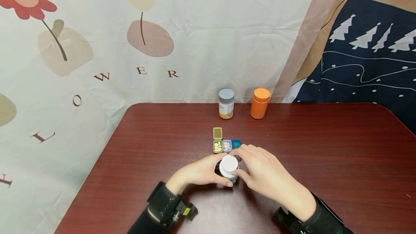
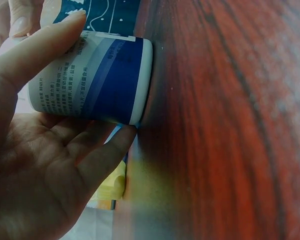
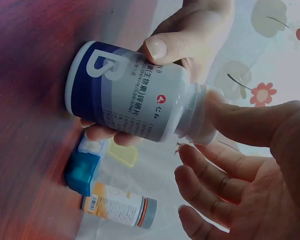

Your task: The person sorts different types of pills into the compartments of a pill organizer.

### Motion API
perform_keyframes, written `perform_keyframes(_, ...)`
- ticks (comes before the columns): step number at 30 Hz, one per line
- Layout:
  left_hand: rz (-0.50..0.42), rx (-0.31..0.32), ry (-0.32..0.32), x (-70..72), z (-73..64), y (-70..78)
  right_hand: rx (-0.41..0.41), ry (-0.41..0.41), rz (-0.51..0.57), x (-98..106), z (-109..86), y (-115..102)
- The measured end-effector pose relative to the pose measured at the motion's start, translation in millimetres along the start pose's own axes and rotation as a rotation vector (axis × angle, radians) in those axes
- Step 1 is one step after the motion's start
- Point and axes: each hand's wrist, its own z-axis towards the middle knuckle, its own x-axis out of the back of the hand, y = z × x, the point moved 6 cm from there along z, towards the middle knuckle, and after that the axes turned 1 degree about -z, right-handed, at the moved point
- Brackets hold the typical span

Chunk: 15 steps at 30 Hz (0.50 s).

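Note:
A white pill bottle (image 1: 224, 172) with a blue-banded label stands upright on the table between the two hands. My left hand (image 1: 203, 170) grips its body, thumb on the near side and fingers behind, as the left wrist view shows. My right hand (image 1: 260, 165) holds the white cap (image 3: 196, 120) with its thumb and index finger, the other fingers loosely bent beside it. Just behind the bottle sits a small pill organizer with a yellow lid (image 1: 217, 133) raised over white pills, a purple compartment (image 1: 227, 141) and a blue compartment (image 1: 236, 143).
At the table's back edge stand a grey-capped bottle (image 1: 226, 107) and an orange bottle (image 1: 259, 105). The brown wooden table (image 1: 156, 147) meets a hanging flower-print cloth (image 1: 211, 39). A dark blue cloth with white trees (image 1: 367, 78) hangs at the right.

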Motion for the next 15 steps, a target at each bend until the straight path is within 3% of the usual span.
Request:
perform_keyframes(7,-0.021,-0.043,-0.030,2.8,-9.1,33.4,-0.028,-0.006,0.010,-3,0.9,0)
perform_keyframes(12,-0.031,-0.060,-0.039,3.1,-12.0,43.4,-0.003,0.022,-0.019,-6,0.1,-4)
perform_keyframes(15,-0.040,-0.026,-0.033,5.4,-16.4,57.6,-0.018,0.051,-0.048,-7,-0.6,-5)
